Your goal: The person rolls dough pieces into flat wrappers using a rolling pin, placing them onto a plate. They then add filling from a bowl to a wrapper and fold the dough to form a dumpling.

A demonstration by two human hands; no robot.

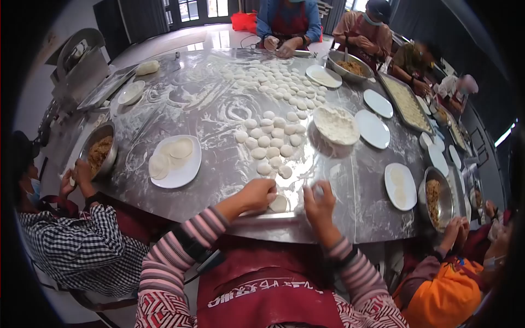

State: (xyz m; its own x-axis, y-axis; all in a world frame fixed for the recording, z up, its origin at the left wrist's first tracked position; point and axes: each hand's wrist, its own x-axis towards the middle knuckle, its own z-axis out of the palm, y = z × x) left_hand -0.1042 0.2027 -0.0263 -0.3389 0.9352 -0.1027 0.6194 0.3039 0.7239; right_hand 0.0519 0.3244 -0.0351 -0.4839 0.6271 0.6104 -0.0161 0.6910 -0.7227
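Observation:
My left hand (256,195) is closed, its fingertips at the edge of a flattened dough round (279,204) near the front of the metal table (219,205). To the right of that round is my right hand (319,203), its fingers bent and apart, with nothing visible in them. A pale, shiny bar (268,217) lies along the table's front edge below the round; glare hides what it is. Just beyond my hands, several small dough pieces (268,141) sit in a cluster. A bowl of flour (336,125) stands to their right.
At left, a plate (191,172) holds flat dough rounds, and a co-worker's hands touch a bowl of filling (111,156). At right stand a plate with rounds (406,202), another filling bowl (447,197), white plates (372,129) and a loaded tray (402,104). Co-workers surround the table.

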